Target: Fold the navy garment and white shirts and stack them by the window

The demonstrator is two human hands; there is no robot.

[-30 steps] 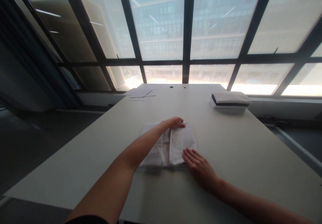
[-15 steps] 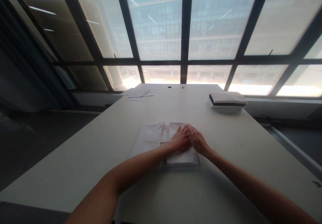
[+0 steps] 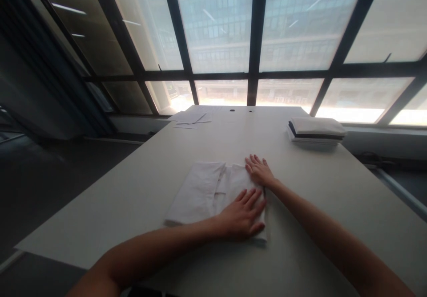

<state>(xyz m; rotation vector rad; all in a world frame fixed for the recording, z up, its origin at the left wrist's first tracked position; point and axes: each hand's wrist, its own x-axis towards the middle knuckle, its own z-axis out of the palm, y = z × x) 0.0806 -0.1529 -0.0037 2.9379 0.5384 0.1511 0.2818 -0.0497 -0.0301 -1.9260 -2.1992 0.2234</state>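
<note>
A white folded cloth garment lies flat on the white table, its two sides folded inward so that a narrow gap runs down its middle. My left hand rests palm down on the near part of its right-hand fold, fingers spread. At the far right corner of the cloth lies my right hand, also flat, with its fingers stretched out over the edge area. Neither hand grips anything. Part of the right fold is hidden beneath the hands.
On the table's right side sits a stack of folded cloths, white with a dark layer. Loose paper sheets lie at the far left. The white table reaches toward large windows; a dark curtain hangs at left.
My hands, together on the right fold before, are now apart. The left has slid toward me; the right lies at the far right corner. The view has shifted slightly.
</note>
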